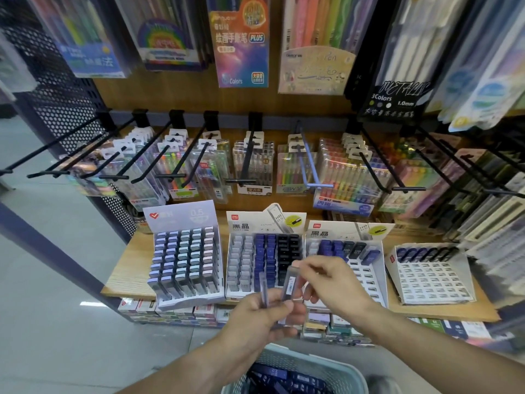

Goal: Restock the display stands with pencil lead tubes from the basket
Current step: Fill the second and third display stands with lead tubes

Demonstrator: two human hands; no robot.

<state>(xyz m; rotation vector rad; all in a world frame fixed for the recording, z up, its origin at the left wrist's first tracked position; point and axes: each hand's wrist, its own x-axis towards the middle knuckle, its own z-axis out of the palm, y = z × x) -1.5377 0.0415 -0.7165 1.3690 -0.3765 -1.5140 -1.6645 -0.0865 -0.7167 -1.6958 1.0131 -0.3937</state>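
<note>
Basket [295, 365] below, many blue lead tubes [287, 378] left inside. Left hand [255, 314] gripping a small bunch [263, 288]; right hand [326, 277] pinching one tube [289, 282]. Two left stands [187, 263] full, third stand [346, 263] and far-right stand [429, 277] mostly empty: well short of done.

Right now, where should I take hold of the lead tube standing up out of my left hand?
Pinch the lead tube near its free upper end, coming from the right, as the right hand does. The left hand covers its lower end, so only the slim upper part is exposed.

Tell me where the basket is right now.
Head view, bottom centre: the basket sits below both hands, in front of the wooden shelf.
</note>
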